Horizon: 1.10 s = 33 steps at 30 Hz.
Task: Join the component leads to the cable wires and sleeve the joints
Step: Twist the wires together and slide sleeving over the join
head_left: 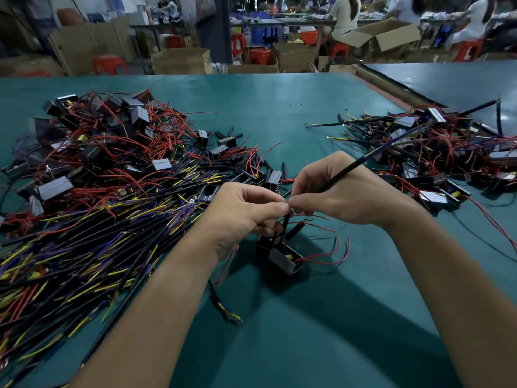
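Here the green table (279,107) carries a big heap of loose wires (84,247) along its left edge and a smaller pile of wired boxes (447,152) toward its far right corner. Between them, nearer the front edge, the left hand (246,208) and right hand (341,197) meet fingertip to fingertip. The right grip pinches the black cable (344,172) at its end, and the left grip pinches narrow on one of the leads (321,259). The component (282,256) sits just below the hands. This looks like the twisting step. Next, the short black sleeve (295,229) likely slides over the joint, which calls for a steady pinch.
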Available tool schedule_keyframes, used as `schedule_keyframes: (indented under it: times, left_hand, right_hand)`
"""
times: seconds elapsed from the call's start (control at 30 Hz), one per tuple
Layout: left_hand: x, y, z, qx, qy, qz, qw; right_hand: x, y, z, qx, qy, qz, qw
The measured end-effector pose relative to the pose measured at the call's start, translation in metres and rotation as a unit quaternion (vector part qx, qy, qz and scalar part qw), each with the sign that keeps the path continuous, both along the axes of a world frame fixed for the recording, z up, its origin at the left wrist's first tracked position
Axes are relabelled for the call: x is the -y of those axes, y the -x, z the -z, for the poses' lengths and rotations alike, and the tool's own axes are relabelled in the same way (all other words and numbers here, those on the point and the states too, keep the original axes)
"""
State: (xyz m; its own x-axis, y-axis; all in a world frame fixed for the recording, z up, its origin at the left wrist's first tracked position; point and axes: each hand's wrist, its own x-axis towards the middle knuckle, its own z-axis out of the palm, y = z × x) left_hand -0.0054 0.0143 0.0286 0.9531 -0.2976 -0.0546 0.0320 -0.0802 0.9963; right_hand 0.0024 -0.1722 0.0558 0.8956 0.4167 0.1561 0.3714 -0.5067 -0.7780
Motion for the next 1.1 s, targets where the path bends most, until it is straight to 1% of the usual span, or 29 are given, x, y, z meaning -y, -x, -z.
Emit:
schedule_keyframes:
  times: [0.2,0.4,0.63,0.77,0.97,1.1]
  left_hand:
    - [-0.0009,0.0010,0.0011,-0.002,0.012,-0.002,1.000]
    - [0.0001,-0.0006,0.0017,0.013,0.008,0.009,1.000]
    - [0.0000,-0.0015,0.0041,0.008,0.026,-0.007,1.000]
    - [0.0000,-0.0015,0.0041,0.001,0.039,-0.013,0.999]
    - [-0.0004,-0.0030,0.0063,0.004,0.027,-0.010,1.000]
    - [-0.0003,-0.0026,0.0046,-0.013,0.023,-0.005,1.000]
  right_hand:
    - [0.0004,-0.0001,0.0004,-0.006,-0.006,0.005,1.000]
    - [-0.0012,-0.0027,0.0038,0.007,-0.004,0.019,1.000]
    - [0.0002,-0.0021,0.0040,0.011,-0.020,-0.017,1.000]
    - [0.0009,-0.0004,0.0027,0.007,-0.013,-0.026,1.000]
    - [-0.0017,0.0003,0.0037,0.020,0.004,-0.031,0.999]
    - [-0.0006,0.0004,0.0017,0.011,0.023,-0.039,0.999]
